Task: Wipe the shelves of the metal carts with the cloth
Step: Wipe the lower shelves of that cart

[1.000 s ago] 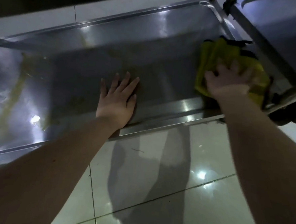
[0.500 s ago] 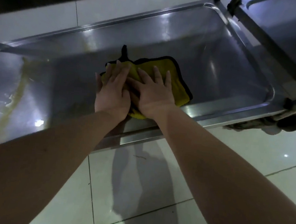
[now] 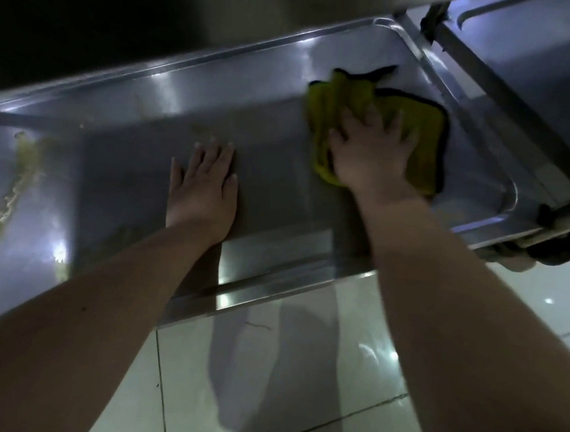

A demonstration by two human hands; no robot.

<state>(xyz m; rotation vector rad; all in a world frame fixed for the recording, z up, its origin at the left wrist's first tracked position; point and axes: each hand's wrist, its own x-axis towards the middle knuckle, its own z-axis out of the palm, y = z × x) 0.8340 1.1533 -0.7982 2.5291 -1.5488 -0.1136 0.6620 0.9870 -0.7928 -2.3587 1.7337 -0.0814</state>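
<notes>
The shelf point(image 3: 146, 159) sat low over the floor point(image 3: 298, 385), its raised rim keeping the wiping inside. A second cart point(image 3: 541, 55) stood just beside its right end, crowding that corner. The cloth point(image 3: 424, 131) lay bunched near that end under the right hand point(image 3: 369, 154), fingers spread, pressing it. The left hand point(image 3: 202, 190) rested flat, empty, mid-shelf, likely bracing. A yellowish streak point(image 3: 23, 170) at the left looked unwiped.

Crumpled yellow microfibre cloth point(image 3: 426, 129), black-edged; silver-grey stainless-steel cart shelf point(image 3: 266, 130) bearing a yellowish-green streak point(image 3: 22, 170); glossy pale-white floor tiles point(image 3: 300, 368), dark grout lines.
</notes>
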